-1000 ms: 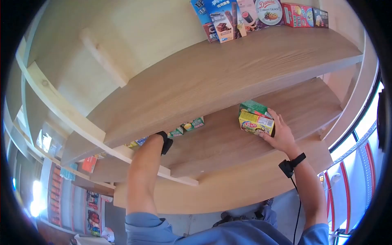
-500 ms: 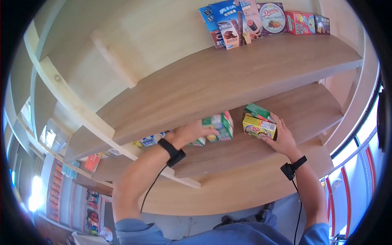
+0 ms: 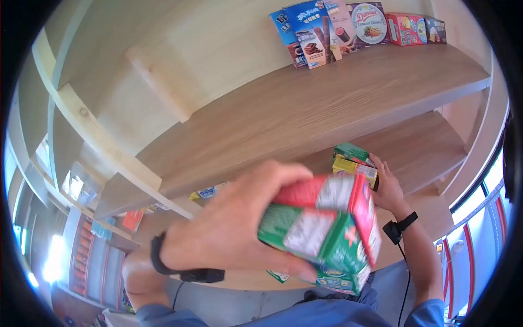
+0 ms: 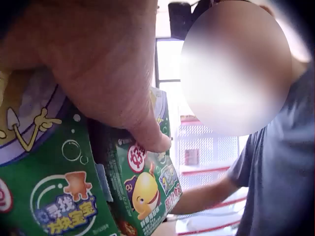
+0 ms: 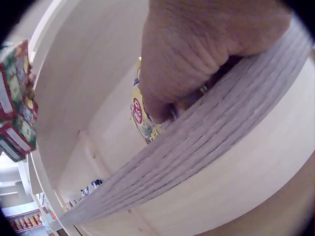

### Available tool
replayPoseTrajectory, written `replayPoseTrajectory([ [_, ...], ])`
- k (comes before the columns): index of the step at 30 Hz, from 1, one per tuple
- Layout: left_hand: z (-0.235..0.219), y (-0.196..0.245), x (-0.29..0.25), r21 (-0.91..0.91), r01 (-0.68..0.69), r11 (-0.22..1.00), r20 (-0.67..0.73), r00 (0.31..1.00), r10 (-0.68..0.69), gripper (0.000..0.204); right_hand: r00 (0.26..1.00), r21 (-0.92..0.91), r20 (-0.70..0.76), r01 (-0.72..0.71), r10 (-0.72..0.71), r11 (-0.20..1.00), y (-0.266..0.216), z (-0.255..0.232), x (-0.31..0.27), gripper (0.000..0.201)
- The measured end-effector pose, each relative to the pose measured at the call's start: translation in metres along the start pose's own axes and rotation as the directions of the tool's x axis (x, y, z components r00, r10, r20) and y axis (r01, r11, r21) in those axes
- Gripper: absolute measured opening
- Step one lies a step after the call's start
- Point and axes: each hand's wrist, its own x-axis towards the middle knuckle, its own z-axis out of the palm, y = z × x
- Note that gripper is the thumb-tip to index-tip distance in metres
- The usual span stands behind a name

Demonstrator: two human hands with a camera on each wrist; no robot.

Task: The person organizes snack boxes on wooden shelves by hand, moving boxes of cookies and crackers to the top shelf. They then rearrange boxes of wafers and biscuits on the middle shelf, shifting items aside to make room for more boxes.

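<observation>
"So, what's in my left hand (image 3: 229,223)?"
"I've got fingers and thumb wrapped round a red snack carton (image 3: 299,191) and green snack cartons (image 3: 335,248), against the palm, in front of the upper shelf (image 3: 327,103)."
"And my right hand (image 3: 389,188)?"
"Below the upper shelf, curved round the ends of a yellow snack carton (image 3: 353,169) and the dark-green carton (image 3: 351,152) behind it, both just left of my palm."
</observation>
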Motion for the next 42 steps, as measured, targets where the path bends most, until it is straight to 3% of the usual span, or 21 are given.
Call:
replayPoseTrajectory([
  [3, -0.036, 0.006, 0.005, -0.146, 0.031, 0.989, -0.104, 0.993, -0.047, 0.113, 0.993, -0.075, -0.073, 0.091, -0.097, 0.993, 0.022, 0.012, 0.003, 0.095],
  [5, -0.061, 0.018, 0.009, -0.414, 0.184, 0.891, -0.117, 0.960, -0.253, 0.113, 0.997, -0.052, -0.055, 0.057, -0.060, 0.997, 0.020, 0.012, 0.003, 0.095],
  [7, -0.086, 0.022, 0.015, -0.265, 0.189, 0.946, -0.275, 0.925, -0.262, 0.094, 0.996, -0.045, -0.046, 0.072, -0.075, 0.996, 0.011, 0.006, 0.000, 0.095],
  [9, -0.118, 0.018, 0.026, -0.109, 0.182, 0.977, -0.216, 0.955, -0.202, 0.073, 0.997, -0.077, -0.065, 0.034, -0.039, 0.996, 0.012, 0.009, -0.001, 0.095],
  [11, -0.129, -0.004, 0.039, -0.161, 0.108, 0.981, -0.370, 0.915, -0.161, 0.064, 0.997, -0.047, -0.057, 0.055, -0.057, 0.997, 0.001, 0.003, 0.000, 0.095],
  [15, -0.164, -0.045, 0.056, -0.138, 0.222, 0.965, -0.404, 0.877, -0.260, 0.061, 0.994, -0.006, -0.071, 0.081, -0.081, 0.997, -0.001, 0.003, 0.002, 0.092],
  [18, -0.180, -0.066, 0.072, 0.136, 0.391, 0.910, -0.414, 0.857, -0.306, 0.073, 0.992, -0.032, -0.086, 0.094, -0.096, 0.995, 0.002, 0.005, 0.003, 0.093],
  [19, -0.181, -0.078, 0.077, 0.133, 0.392, 0.910, -0.421, 0.854, -0.306, 0.073, 0.992, -0.039, -0.089, 0.084, -0.087, 0.996, 0.002, 0.005, 0.003, 0.093],
  [20, -0.178, -0.091, 0.082, 0.385, 0.480, 0.788, -0.488, 0.831, -0.267, 0.078, 0.992, -0.044, -0.087, 0.090, -0.094, 0.995, 0.002, 0.005, 0.003, 0.093],
  [21, -0.176, -0.106, 0.086, 0.593, 0.546, 0.591, -0.540, 0.815, -0.211, 0.083, 0.993, -0.047, -0.084, 0.075, -0.078, 0.996, 0.001, 0.005, 0.003, 0.094],
  [25, -0.169, -0.165, 0.087, 0.654, 0.546, 0.524, -0.548, 0.819, -0.170, 0.090, 0.989, -0.062, -0.101, 0.102, -0.108, 0.993, 0.007, 0.008, 0.002, 0.096],
  [27, -0.172, -0.184, 0.085, 0.590, 0.474, 0.654, -0.426, 0.870, -0.246, 0.096, 0.990, -0.056, -0.099, 0.096, -0.102, 0.994, 0.009, 0.010, 0.002, 0.096],
  [29, -0.177, -0.199, 0.086, 0.580, 0.481, 0.657, -0.431, 0.866, -0.254, 0.095, 0.991, -0.045, -0.096, 0.088, -0.092, 0.995, 0.010, 0.009, 0.003, 0.096],
  [31, -0.178, -0.203, 0.085, 0.698, 0.445, 0.561, -0.426, 0.888, -0.174, 0.090, 0.992, -0.048, -0.084, 0.092, -0.096, 0.995, 0.008, 0.009, 0.003, 0.097],
  [35, -0.178, -0.202, 0.088, 0.704, 0.483, 0.521, -0.428, 0.874, -0.231, 0.087, 0.998, -0.017, -0.060, 0.030, -0.031, 0.999, 0.000, 0.008, 0.003, 0.097],
  [38, -0.176, -0.202, 0.090, 0.716, 0.435, 0.545, -0.406, 0.896, -0.181, 0.085, 0.995, -0.024, -0.076, 0.060, -0.061, 0.998, 0.001, 0.006, 0.003, 0.097],
  [42, -0.176, -0.196, 0.090, 0.786, 0.425, 0.450, -0.384, 0.905, -0.183, 0.086, 0.994, 0.006, -0.077, 0.072, -0.072, 0.997, 0.003, 0.006, 0.004, 0.098],
])
